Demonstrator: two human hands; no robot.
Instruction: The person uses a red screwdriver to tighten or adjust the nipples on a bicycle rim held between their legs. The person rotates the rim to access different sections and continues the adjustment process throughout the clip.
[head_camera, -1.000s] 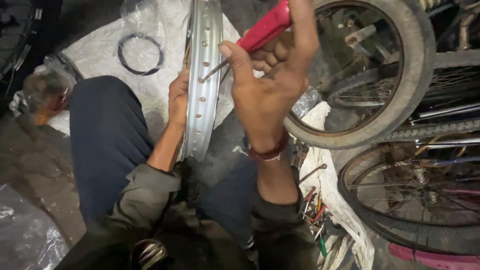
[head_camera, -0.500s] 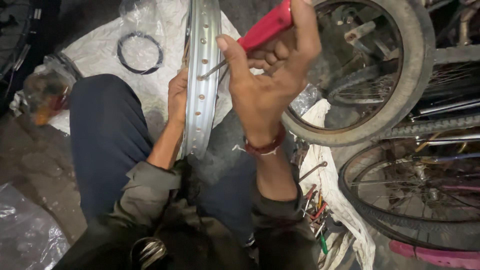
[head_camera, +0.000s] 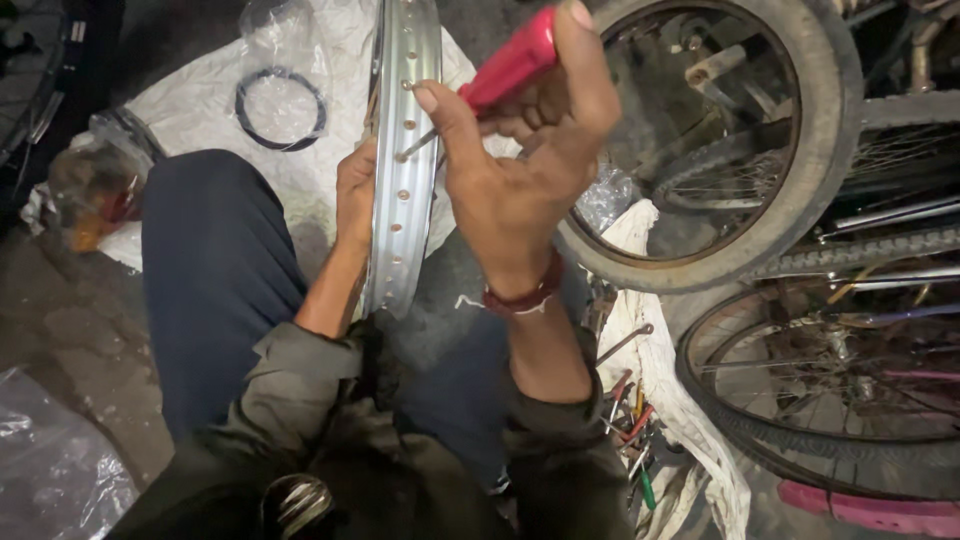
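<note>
A bare silver wheel rim (head_camera: 405, 215) with a row of spoke holes stands upright between my knees. My left hand (head_camera: 355, 195) grips its left edge, fingers wrapped behind it. My right hand (head_camera: 520, 170) is closed around the red handle of a screwdriver (head_camera: 510, 65). The screwdriver's metal tip touches a spoke hole on the rim's outer face, near the upper part of the rim.
A dark rubber ring (head_camera: 280, 105) lies on a white sheet (head_camera: 200, 100) ahead. A tyred wheel (head_camera: 740, 150) and other bicycle wheels (head_camera: 830, 380) crowd the right. Small hand tools (head_camera: 630, 420) lie by my right leg. Clear plastic bags (head_camera: 50, 470) sit at lower left.
My right hand and the screwdriver have shifted slightly left and up along the rim. My left hand stays on the rim's edge.
</note>
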